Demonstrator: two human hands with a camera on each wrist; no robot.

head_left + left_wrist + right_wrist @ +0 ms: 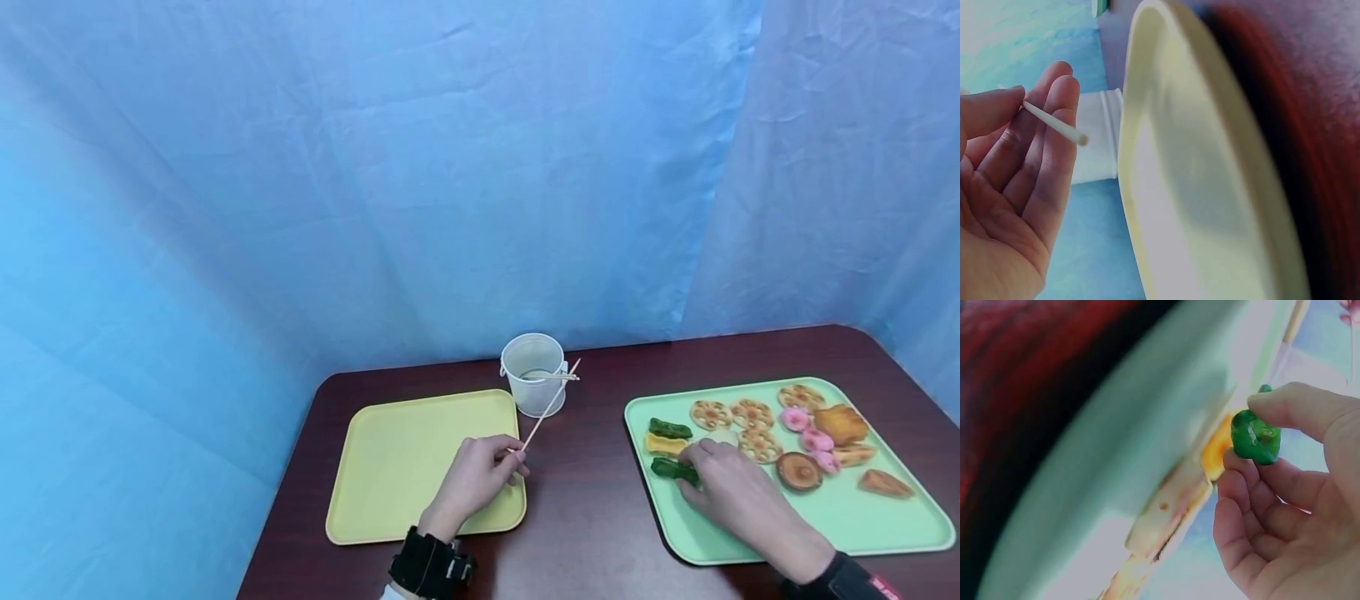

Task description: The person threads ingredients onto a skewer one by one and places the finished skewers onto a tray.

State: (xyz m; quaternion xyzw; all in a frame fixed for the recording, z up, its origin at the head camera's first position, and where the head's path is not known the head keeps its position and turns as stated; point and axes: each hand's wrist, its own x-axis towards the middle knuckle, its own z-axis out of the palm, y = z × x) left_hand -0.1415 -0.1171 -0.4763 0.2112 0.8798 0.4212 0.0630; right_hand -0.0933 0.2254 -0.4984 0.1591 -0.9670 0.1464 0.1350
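Observation:
My left hand [474, 475] pinches a thin wooden skewer [546, 414] between thumb and fingers, above the right side of the yellow tray [397, 467]. The skewer slants up to the right and overlaps the white bucket in the head view; its blunt end [1081, 139] points out of the fingers in the left wrist view. Over the left part of the green tray [847, 525], my right hand [738, 496] pinches a green pepper [1255, 440] between thumb and fingertips. Beside that hand lie a yellow piece [664, 445] and another green pepper [670, 428].
A small white bucket [534, 358] with more sticks [551, 377] stands behind the trays. The green tray also bears several lotus-root slices [759, 446], pink pieces [816, 439], a mushroom [798, 472] and brown-orange food pieces [842, 424]. A blue curtain [450, 208] hangs behind the table.

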